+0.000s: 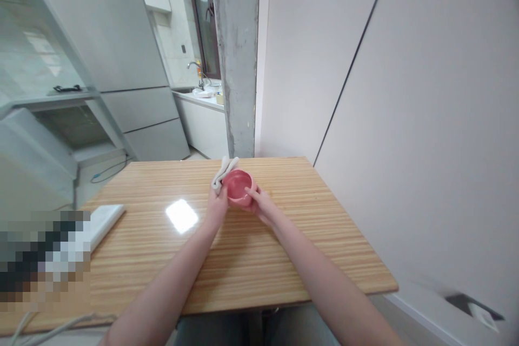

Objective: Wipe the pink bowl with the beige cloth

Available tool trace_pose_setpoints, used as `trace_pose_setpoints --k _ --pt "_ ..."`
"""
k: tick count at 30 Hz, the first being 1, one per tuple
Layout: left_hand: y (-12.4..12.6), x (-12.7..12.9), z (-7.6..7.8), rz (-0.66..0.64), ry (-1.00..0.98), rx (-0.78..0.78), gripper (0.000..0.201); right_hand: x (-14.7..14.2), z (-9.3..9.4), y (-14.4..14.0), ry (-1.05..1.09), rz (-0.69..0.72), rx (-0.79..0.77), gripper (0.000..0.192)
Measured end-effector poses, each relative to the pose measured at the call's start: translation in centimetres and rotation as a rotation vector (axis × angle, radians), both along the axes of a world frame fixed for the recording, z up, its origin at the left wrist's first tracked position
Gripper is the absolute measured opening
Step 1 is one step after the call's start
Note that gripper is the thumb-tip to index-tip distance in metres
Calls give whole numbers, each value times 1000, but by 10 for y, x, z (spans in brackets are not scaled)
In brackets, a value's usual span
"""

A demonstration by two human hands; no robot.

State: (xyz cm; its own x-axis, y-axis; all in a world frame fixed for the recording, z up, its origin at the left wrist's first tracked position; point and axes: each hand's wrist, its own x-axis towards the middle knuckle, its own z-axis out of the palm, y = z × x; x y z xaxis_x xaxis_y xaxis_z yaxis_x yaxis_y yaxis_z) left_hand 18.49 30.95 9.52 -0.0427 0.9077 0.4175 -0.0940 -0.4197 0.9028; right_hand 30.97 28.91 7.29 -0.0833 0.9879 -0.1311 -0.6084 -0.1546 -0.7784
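Observation:
A pink bowl (pixel 240 184) is held above the far middle of the wooden table, tilted so that its inside faces me. My right hand (pixel 259 201) grips its right side, thumb over the rim. At the bowl's left is my left hand (pixel 219 199), closed on a folded whitish cloth (pixel 222 174) that lies against the bowl's outer left side. The left fingers are partly hidden by the cloth and the bowl.
The wooden table (pixel 162 259) has a bright light reflection left of centre. A white flat object (pixel 106 219) lies at its left edge, partly pixelated, with cables (pixel 65 327) near the front left corner. A wall (pixel 385 135) borders the right; a fridge (pixel 101 27) stands behind.

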Motion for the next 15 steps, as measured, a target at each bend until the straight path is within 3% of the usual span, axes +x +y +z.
trace_pose_setpoints --k 3,6,9,13,15 --pt "3 -7 11 -117 -28 10 39 8 6 -2 -53 151 -76 46" --pt "1 -7 16 -213 -34 -76 37 16 11 -3 -84 135 -109 39" --pt "-1 -1 9 -160 -65 -153 40 15 10 -2 -54 68 -100 35" --pt "-1 5 -5 -77 -39 -90 52 7 5 -2 9 -66 -8 37" --pt "-1 4 -6 -73 -20 -56 51 4 4 -3 6 -52 26 42"
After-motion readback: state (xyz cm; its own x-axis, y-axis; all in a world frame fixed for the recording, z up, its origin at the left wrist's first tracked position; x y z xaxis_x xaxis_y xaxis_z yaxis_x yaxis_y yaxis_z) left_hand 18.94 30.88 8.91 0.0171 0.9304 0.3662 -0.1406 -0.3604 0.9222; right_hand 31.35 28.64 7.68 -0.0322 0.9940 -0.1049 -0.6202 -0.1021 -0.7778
